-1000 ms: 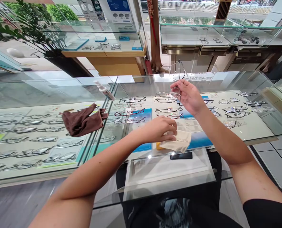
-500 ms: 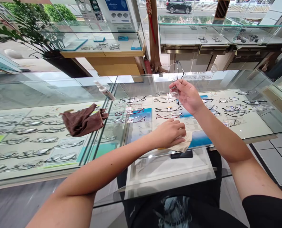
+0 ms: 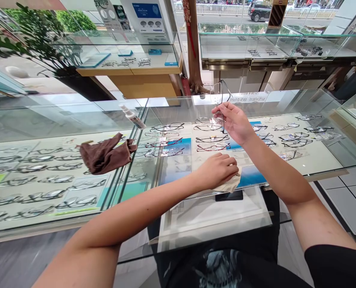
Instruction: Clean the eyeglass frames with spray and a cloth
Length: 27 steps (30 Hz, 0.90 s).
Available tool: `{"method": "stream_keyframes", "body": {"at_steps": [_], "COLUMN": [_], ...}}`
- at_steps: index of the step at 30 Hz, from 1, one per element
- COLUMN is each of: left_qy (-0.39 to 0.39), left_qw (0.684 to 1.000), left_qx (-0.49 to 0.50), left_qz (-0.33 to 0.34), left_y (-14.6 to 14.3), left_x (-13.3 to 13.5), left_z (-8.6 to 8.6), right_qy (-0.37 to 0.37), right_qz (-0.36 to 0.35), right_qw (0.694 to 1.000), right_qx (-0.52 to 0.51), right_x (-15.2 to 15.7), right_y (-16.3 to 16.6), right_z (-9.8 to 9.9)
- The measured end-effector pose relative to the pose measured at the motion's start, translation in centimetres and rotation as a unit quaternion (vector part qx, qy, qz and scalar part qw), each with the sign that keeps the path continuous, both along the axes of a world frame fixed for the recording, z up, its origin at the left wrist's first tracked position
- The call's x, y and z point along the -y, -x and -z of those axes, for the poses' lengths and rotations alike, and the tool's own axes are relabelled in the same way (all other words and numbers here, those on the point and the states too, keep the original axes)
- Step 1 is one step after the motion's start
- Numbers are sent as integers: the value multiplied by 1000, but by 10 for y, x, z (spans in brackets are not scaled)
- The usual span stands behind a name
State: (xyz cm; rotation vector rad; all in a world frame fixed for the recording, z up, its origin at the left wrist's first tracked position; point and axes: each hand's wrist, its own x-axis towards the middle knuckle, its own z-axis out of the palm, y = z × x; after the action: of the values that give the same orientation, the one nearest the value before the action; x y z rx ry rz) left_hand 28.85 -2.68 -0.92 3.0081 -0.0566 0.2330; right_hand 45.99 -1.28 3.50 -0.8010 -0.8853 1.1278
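Holding one pair of glasses (image 3: pixel 222 93) above the counter (image 3: pixel 322 158)

You have two cloths out, one cream and one brown, plus one spray bottle. Your right hand (image 3: pixel 236 124) pinches the glasses, thumb and fingertips together on the frame. Your left hand (image 3: pixel 218 171) curls over the cream cloth (image 3: pixel 233 184), hiding most of it; whether its fingers close on fabric, you can't tell. Off left, the brown cloth (image 3: pixel 105 155) and spray bottle (image 3: pixel 132 117) sit on the glass, above rows of display frames (image 3: pixel 213 147).
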Motion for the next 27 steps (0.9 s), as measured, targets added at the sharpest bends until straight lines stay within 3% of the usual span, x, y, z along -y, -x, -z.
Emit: {"method": "stream_keyframes", "body": {"at_steps": [9,15,21,27], "left_qy": [41,150,181,315], "left_qw": [999,988,983,939], "left_qx": [-11,-19,-6,44], "left_qz": [0,-23,-34,-133], "left_y": [1,-1,-3,2], "left_x": [1,-2,0,-3], "left_z": [-2,2,0,-18], "right_qy": [-19,-26,-13,-26], "right_qz": [-15,-17,-12,-14], "right_qw": [1000,999,1000,999], "right_qx": [-8,-22,-13,-25], "right_x": [-2,-2,-2,-3], "right_y": [0,0,0,-3], "right_z": [3,3,3,4]}}
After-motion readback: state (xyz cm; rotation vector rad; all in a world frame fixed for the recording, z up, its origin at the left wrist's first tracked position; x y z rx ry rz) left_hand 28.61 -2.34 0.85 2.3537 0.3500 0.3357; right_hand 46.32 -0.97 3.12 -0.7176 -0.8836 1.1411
